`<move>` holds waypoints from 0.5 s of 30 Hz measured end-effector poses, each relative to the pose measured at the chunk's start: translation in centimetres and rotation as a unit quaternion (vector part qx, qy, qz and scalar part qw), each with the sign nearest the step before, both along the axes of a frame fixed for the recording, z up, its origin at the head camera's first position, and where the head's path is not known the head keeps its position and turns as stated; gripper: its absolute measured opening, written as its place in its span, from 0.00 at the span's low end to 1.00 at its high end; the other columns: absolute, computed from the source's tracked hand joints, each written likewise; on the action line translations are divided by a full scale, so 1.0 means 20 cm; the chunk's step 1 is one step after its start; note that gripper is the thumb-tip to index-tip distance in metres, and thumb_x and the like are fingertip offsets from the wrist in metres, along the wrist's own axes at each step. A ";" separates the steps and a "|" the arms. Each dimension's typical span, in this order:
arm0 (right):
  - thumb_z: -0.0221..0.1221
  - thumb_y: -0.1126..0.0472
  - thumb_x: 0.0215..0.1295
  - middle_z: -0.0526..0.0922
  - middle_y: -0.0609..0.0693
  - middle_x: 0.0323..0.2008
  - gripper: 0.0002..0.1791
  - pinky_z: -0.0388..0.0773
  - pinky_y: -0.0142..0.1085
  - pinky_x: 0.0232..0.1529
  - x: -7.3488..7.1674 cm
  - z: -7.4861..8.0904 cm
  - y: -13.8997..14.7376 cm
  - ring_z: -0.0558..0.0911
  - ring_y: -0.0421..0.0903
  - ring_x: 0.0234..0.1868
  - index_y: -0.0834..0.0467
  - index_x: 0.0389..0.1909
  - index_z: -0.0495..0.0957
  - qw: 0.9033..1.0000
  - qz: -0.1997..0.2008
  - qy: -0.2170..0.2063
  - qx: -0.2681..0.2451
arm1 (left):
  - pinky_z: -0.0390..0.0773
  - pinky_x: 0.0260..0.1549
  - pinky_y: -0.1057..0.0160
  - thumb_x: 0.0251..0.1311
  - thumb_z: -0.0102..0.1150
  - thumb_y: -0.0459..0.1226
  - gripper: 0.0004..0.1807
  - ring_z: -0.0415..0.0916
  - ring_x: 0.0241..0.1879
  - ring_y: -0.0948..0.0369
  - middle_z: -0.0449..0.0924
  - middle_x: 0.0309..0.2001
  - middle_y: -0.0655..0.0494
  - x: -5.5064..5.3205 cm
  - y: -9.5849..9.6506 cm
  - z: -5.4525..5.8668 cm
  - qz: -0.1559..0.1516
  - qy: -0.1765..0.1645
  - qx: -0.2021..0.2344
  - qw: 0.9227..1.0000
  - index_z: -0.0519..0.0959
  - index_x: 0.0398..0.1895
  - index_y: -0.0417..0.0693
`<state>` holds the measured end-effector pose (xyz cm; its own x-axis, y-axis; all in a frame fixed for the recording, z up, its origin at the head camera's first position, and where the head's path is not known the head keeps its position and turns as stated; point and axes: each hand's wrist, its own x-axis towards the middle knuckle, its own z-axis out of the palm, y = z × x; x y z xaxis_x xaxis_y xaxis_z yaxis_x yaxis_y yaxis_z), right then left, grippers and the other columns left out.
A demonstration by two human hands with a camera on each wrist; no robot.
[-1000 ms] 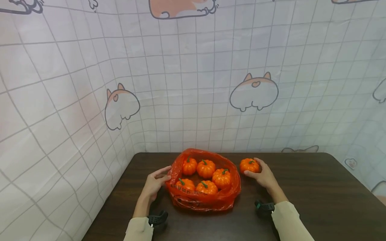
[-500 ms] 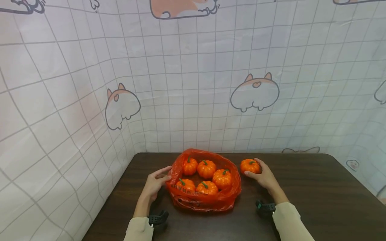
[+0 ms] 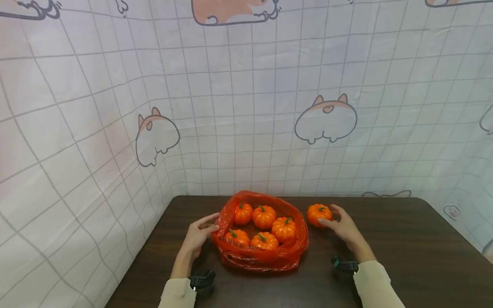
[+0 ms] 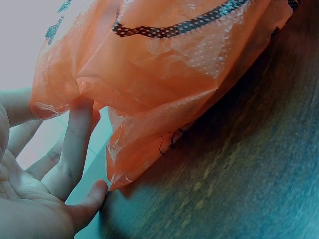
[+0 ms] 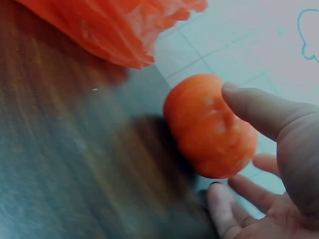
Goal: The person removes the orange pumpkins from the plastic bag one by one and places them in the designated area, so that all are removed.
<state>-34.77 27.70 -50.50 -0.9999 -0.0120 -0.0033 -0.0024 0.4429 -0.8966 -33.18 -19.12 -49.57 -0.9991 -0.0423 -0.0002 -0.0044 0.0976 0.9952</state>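
Note:
A red plastic bag [image 3: 262, 260] with dark print stands with its mouth spread wide. Inside sit several small orange pumpkins [image 3: 264, 217] with green stems. My left hand [image 3: 195, 238] is at the bag's left side; in the left wrist view its fingers [image 4: 77, 137] touch the thin plastic while the thumb stays apart. One more pumpkin [image 3: 315, 214] rests on the table just right of the bag. Beside it is my right hand [image 3: 345, 229], thumb and fingers spread loosely. The right wrist view has the thumb [image 5: 249, 102] overlapping the pumpkin's side, with the other fingers extended below it.
The dark wooden table [image 3: 400, 248] reaches back to a white gridded curtain [image 3: 254, 128] with cartoon animals, which also runs along the left side. A dark band [image 3: 202, 280] sits on my left wrist and another band [image 3: 345, 265] on the right.
My right hand has loosened around the lone pumpkin and shifted slightly to the right, leaving it on the table. The left hand and the bag hold their places.

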 end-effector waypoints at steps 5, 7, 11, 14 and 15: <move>0.64 0.51 0.70 0.59 0.75 0.72 0.49 0.80 0.49 0.57 0.02 0.05 0.02 0.75 0.65 0.61 0.68 0.78 0.48 1.000 -0.005 -0.010 -0.012 | 0.82 0.39 0.61 0.64 0.65 0.32 0.22 0.83 0.40 0.59 0.86 0.45 0.47 -0.01 -0.01 -0.01 -0.001 -0.001 -0.001 1.000 0.82 0.63 0.49; 0.64 0.51 0.70 0.59 0.76 0.72 0.48 0.81 0.47 0.54 0.03 0.08 0.03 0.77 0.65 0.59 0.69 0.78 0.49 1.000 -0.008 -0.009 -0.006 | 0.82 0.39 0.61 0.64 0.65 0.32 0.22 0.83 0.40 0.59 0.86 0.45 0.47 -0.01 -0.01 -0.01 -0.002 -0.002 -0.002 1.000 0.82 0.63 0.49; 0.63 0.48 0.71 0.57 0.76 0.72 0.48 0.78 0.53 0.59 0.05 0.16 0.03 0.75 0.68 0.63 0.69 0.78 0.49 1.000 -0.018 0.004 0.013 | 0.82 0.40 0.60 0.65 0.65 0.32 0.22 0.83 0.40 0.59 0.86 0.46 0.47 0.00 -0.01 0.00 -0.005 -0.002 -0.003 1.000 0.82 0.63 0.49; 0.62 0.46 0.71 0.57 0.74 0.74 0.48 0.75 0.57 0.63 0.07 0.21 0.02 0.72 0.70 0.67 0.67 0.78 0.49 0.999 -0.021 0.020 0.016 | 0.82 0.40 0.61 0.65 0.65 0.32 0.23 0.83 0.40 0.59 0.86 0.46 0.47 0.00 0.00 0.00 -0.005 0.000 -0.002 1.000 0.82 0.63 0.49; 0.61 0.45 0.72 0.58 0.73 0.74 0.47 0.74 0.58 0.63 0.07 0.23 0.02 0.71 0.69 0.67 0.67 0.78 0.50 0.999 -0.022 0.028 0.017 | 0.82 0.39 0.61 0.65 0.65 0.32 0.23 0.83 0.39 0.59 0.86 0.45 0.47 0.00 -0.01 0.00 -0.005 0.001 -0.001 1.000 0.82 0.63 0.48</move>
